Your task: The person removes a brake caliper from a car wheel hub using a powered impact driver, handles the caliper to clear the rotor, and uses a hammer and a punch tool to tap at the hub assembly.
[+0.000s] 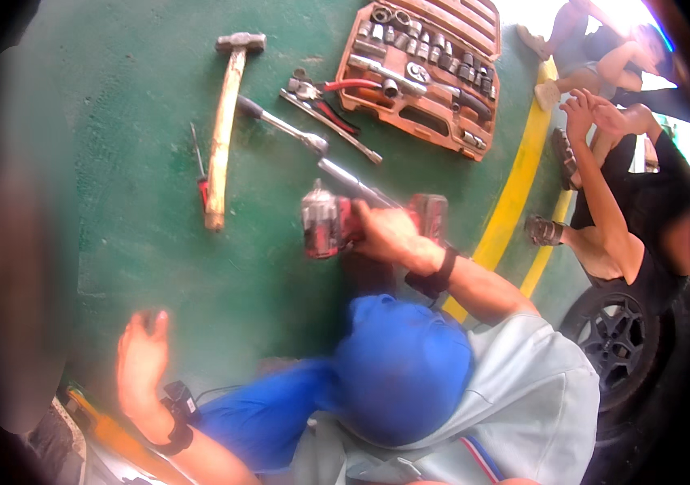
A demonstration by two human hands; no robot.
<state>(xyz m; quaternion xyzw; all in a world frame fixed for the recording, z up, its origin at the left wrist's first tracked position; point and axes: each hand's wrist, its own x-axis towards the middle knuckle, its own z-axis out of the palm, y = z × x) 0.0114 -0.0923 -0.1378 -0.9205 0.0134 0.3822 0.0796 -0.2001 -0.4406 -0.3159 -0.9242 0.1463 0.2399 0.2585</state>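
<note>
My right hand (389,234) is wrapped around the grip of a red and black cordless impact wrench (325,222). Its metal nose points up and away, over the green floor. A silver bar (353,179) lies just beyond the wrench, partly covered by it. Off to the left, my left hand (141,356) is raised with fingers closed on a small dark piece (150,321), too blurred to name. Ahead on the floor lie a ratchet (284,129), a thin metal bar (333,127), red-handled pliers (353,85) and a hammer (226,129) with a wooden handle.
An orange socket case (418,133) sits opened at the far side. A screwdriver (203,190) lies left of the hammer. Yellow lines (515,194) cross the floor. Two people sit at the right, near a wheel (616,339). My blue-trousered leg (264,412) is below.
</note>
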